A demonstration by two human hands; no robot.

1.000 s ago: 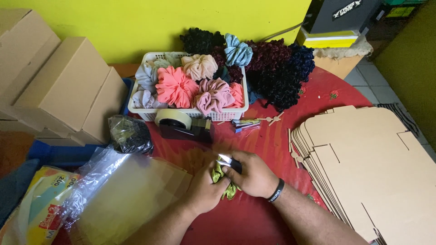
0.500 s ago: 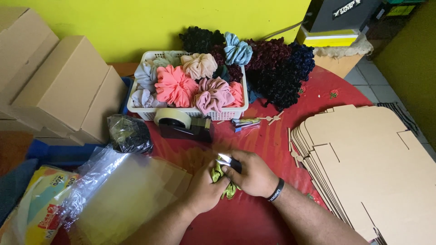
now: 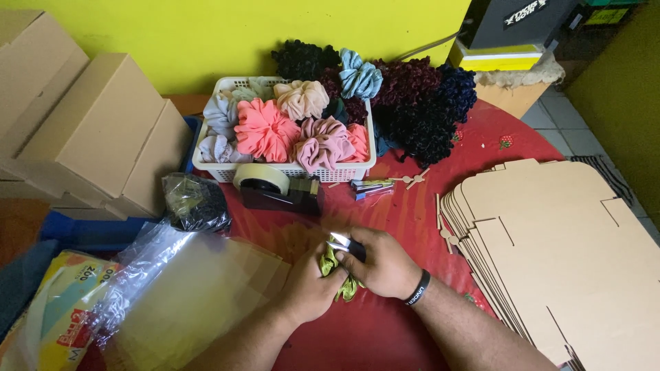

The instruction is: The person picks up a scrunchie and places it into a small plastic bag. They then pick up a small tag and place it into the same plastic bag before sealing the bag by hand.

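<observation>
Little is shifting since a moment ago: both hands are staying bunched together low on the red table, working the same spot. Nearest to me, the left hand is closing around a lime-green scrunchie, its fingers curled over the fabric's left side. The right hand, wearing a dark wristband, is pressing in from the other side and pinching a small shiny piece between thumb and fingers at the top of the bundle; what that piece is, I cannot tell. The scrunchie is sitting squeezed between the two palms, with green folds poking out below the right hand and up beside the left thumb.

Left of the hands, a clear plastic bag is lying over flat cardboard, and a dark bundle in plastic wrap is resting just past it. Right of the hands, a stack of flat box blanks is spreading across the table's edge. Further back, a tape dispenser is standing just in front of a white basket filled with pink, coral, grey and cream scrunchies. Beside it, a heap of dark scrunchies is piling up against the yellow wall. Folded cardboard boxes are stacking up at far left.
</observation>
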